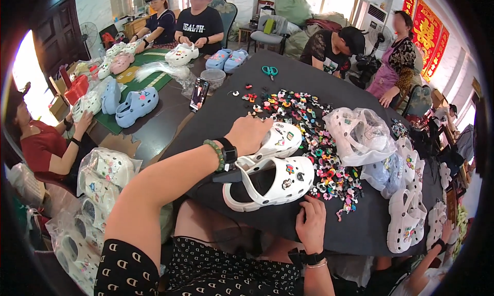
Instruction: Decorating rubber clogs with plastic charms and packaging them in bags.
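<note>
Two white clogs (304, 173) are set side by side near the edge of the black table (226, 113). The rear one is partly hidden by the left hand (250, 135), its fingers bent; whether anything is gripped cannot be told. The right hand (312, 223) is laid loosely half open by the front clog's toe. Beyond, the table is strewn with charms (329, 172), hemmed in on the right by bagged clogs (355, 136). Scissors (269, 71) and a phone (199, 95) are placed farther off.
</note>
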Motion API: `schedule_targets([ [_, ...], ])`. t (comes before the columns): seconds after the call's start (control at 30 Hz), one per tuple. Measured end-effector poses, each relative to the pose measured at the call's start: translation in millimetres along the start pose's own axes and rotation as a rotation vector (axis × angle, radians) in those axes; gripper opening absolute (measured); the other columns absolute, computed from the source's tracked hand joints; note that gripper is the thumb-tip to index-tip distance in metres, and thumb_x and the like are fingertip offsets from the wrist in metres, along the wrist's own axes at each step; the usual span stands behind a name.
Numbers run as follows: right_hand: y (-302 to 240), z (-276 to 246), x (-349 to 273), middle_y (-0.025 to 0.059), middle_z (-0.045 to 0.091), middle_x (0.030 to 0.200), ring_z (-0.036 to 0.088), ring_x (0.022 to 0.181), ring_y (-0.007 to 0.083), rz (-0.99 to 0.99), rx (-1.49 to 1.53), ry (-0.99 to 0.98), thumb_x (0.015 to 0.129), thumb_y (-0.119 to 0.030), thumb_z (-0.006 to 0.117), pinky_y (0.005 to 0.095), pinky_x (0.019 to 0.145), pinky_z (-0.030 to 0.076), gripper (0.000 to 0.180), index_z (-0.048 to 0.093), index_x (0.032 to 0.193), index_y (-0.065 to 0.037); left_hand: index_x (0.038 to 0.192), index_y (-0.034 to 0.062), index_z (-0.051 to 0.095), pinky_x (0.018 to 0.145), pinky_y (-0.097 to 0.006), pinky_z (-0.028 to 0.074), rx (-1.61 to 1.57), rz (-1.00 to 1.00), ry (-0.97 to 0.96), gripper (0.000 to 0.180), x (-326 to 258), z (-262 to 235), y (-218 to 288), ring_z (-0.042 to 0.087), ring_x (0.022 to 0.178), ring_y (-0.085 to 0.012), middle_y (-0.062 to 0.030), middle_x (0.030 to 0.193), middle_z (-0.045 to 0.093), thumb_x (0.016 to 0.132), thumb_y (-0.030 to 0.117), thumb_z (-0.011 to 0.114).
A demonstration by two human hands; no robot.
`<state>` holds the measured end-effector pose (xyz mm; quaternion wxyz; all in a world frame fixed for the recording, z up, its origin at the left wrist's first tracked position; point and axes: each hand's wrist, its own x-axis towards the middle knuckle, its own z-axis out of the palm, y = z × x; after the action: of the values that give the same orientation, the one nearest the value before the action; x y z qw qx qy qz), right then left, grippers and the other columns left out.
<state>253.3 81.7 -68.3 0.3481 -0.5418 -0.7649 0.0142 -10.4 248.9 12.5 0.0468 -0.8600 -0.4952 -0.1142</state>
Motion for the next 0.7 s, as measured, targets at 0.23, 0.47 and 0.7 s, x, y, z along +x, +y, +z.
schedule_targets([
  [0.23,1,3,-2,0.0166,0.062,0.109,0.056,0.104,0.0361,-0.009,-0.002,0.016,0.078,0.004,0.059,0.0448,0.093,0.045,0.017,0.06,0.095,0.001,0.119,0.0018,0.049,0.076,-0.049,0.051,-0.074,-0.002,0.025,0.048,-1,6,-6,0.062,0.094,-0.0383,-0.0217,0.094,0.062,0.075,0.01,0.066],
  [0.47,1,3,-6,0.0163,0.063,0.108,0.056,0.104,0.0358,-0.037,0.005,0.027,0.079,0.003,0.059,0.0447,0.093,0.045,0.016,0.06,0.095,0.001,0.139,0.0015,0.039,0.098,-0.048,0.044,-0.374,0.064,-0.061,0.077,-29,-15,-23,0.051,0.116,-0.0452,-0.0287,0.121,0.052,0.072,0.018,0.074],
  [0.7,15,7,-7,0.0154,0.063,0.111,0.056,0.106,0.0351,-0.077,0.008,0.071,0.077,0.0,0.062,0.0451,0.092,0.045,0.022,0.062,0.1,-0.001,0.109,0.0001,0.061,0.095,-0.044,0.044,-0.366,0.139,0.432,0.031,-85,-81,52,0.054,0.111,-0.0391,-0.0209,0.115,0.059,0.081,0.011,0.069],
])
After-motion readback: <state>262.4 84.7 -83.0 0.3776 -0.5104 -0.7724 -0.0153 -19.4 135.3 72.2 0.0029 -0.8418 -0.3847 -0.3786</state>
